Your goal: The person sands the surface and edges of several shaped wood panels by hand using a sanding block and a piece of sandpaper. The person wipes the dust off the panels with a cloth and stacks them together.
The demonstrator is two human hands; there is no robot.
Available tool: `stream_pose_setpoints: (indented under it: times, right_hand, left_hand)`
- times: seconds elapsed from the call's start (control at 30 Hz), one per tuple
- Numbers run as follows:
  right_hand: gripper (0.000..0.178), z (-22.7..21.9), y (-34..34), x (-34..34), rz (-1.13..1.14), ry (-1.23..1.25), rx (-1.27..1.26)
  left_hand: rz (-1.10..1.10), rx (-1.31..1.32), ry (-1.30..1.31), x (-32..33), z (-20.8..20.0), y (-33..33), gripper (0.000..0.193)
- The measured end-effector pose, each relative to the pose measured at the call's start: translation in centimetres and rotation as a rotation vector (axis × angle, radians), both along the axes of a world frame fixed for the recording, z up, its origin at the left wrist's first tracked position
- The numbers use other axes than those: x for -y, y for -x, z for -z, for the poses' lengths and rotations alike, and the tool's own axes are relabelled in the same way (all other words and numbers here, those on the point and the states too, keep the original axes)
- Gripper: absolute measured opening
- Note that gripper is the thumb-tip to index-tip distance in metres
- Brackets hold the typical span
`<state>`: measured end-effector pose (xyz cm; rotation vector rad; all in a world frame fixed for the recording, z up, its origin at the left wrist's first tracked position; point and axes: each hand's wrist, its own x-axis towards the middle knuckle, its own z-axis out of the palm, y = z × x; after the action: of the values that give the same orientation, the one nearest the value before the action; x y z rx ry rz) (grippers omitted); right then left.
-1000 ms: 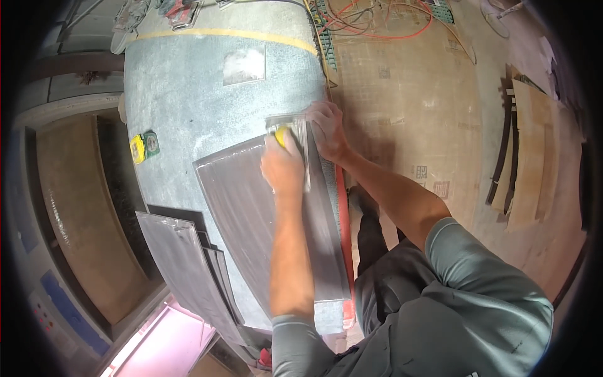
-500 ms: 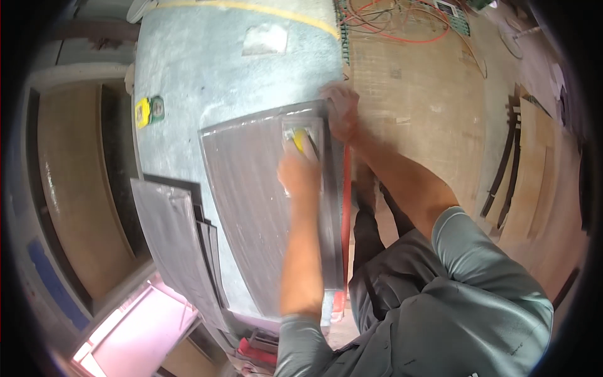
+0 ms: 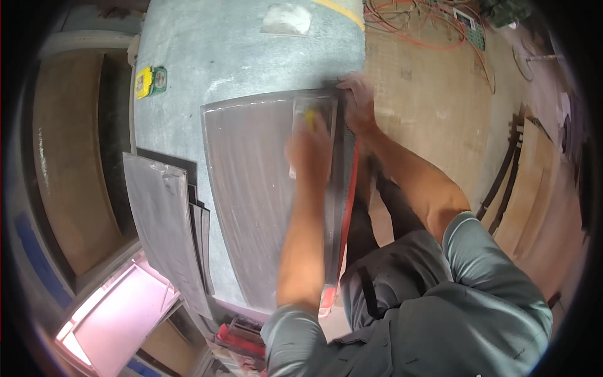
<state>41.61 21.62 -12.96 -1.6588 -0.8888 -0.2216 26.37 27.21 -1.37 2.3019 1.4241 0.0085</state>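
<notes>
A dark grey-brown panel (image 3: 251, 182) with pale dusty streaks lies on the blue-grey worktable, along its right edge. My left hand (image 3: 308, 149) is closed on a flat rectangular block (image 3: 294, 164) that looks like a sanding block and has a yellow part on top. The block lies flat against the panel near its far right corner. Motion smears this hand and the block. Beyond that corner, my right hand (image 3: 358, 103) bends its fingers over the panel's edge, thumb side hard to make out.
Several thin grey panels (image 3: 158, 217) lie stacked at the table's left. A yellow and green tape measure (image 3: 151, 82) and a whitish sheet (image 3: 286, 19) rest farther back on the table (image 3: 239, 56). Red hoses (image 3: 433, 45) tangle on the brown floor covering beyond.
The block in my left hand has slid away from me, closer to the panel's far edge. My right hand stays at the corner. The whole view has shifted slightly.
</notes>
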Motion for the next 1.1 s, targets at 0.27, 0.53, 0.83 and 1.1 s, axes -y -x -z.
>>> stream_pose_setpoints:
  times: [0.27, 0.53, 0.83, 1.1]
  right_hand:
    - [0.014, 1.3, -0.4, 0.0, 0.132, 0.166, 0.136]
    - [0.004, -3.0, 2.0, -0.6, 0.171, 0.416, 0.374]
    - [0.020, -2.7, 3.7, -2.3, 0.209, 0.484, 0.046]
    - [0.019, -1.0, 0.7, -0.3, 0.241, 0.459, 0.177]
  left_hand:
    - [-0.200, 0.155, -0.038, 6.9, 1.9, 11.9, 0.044]
    - [-0.537, -0.150, 0.039, 17.8, 0.7, 31.1, 0.047]
    - [-0.070, 0.143, -0.031, -10.7, -0.9, 1.8, 0.050]
    - [-0.519, 0.035, -0.069, 10.8, -0.2, 35.0, 0.033]
